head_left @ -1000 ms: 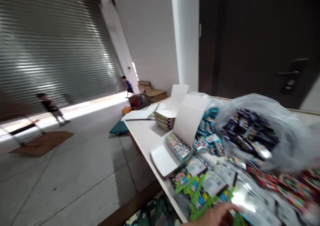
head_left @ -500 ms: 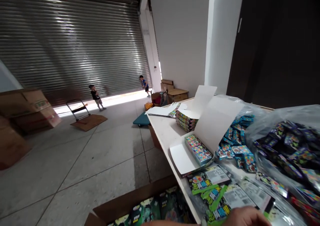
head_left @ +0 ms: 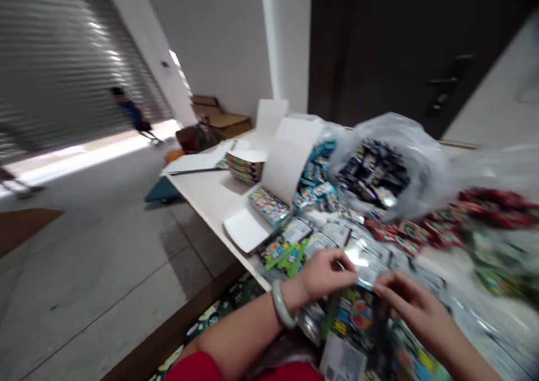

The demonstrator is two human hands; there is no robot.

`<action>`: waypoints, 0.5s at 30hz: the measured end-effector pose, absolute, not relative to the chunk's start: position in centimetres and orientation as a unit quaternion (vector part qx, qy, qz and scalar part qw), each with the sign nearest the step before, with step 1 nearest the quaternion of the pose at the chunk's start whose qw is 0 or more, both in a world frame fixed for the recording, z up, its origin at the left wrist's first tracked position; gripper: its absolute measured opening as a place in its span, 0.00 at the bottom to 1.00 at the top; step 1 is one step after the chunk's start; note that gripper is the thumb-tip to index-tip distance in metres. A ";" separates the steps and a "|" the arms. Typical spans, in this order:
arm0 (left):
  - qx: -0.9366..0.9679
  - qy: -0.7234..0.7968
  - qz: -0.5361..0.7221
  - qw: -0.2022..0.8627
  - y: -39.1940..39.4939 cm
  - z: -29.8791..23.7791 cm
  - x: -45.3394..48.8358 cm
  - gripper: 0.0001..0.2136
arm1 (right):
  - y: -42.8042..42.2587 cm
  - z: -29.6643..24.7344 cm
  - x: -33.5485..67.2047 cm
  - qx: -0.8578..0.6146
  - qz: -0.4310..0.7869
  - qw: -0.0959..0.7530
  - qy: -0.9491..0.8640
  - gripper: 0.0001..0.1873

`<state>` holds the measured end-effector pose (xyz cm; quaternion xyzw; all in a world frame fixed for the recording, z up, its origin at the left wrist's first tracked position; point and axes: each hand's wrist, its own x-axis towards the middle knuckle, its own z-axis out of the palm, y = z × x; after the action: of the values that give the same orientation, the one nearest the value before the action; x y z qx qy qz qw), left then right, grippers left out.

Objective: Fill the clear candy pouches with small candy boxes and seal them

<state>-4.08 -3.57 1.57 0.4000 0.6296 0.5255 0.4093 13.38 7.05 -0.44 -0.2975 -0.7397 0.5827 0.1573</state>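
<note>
Over the bench (head_left: 213, 198) | left hand (head_left: 324, 277), right hand (head_left: 416, 305): each grip pinches the pouch's (head_left: 357, 313) top | we likely keep it taut.

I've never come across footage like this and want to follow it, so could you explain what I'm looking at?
There is no machine here: these are a person's bare hands, filmed by one camera worn on the head, looking forward and down. The left hand, with a pale bracelet on its wrist, and the right hand appear to pinch the upper edge of a dark printed packet between them. On the white table lie more printed packs with green strips, small blue packs, red packets, and dark packets in a clear bag. Farther along sits an open white-lined box holding colourful small packs. Parts are blurred.
</note>
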 end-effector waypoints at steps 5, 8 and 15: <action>0.426 0.595 0.521 0.439 -2.7 1.7 -4.8 0.07 | 6.6 1.5 12.4 -0.327 0.605 0.187 -0.702 0.16; 0.476 0.582 0.508 0.421 -3.1 1.8 -4.8 0.08 | 6.1 1.7 12.8 -0.304 0.566 0.198 -0.740 0.14; 0.556 0.535 0.500 0.394 -4.5 1.4 -5.5 0.09 | 4.6 0.7 15.1 -0.219 0.443 0.270 -0.826 0.05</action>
<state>-5.51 -4.54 1.36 0.5557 0.5352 0.4998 0.3937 15.14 4.60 0.74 -0.2185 -0.8263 0.4432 0.2704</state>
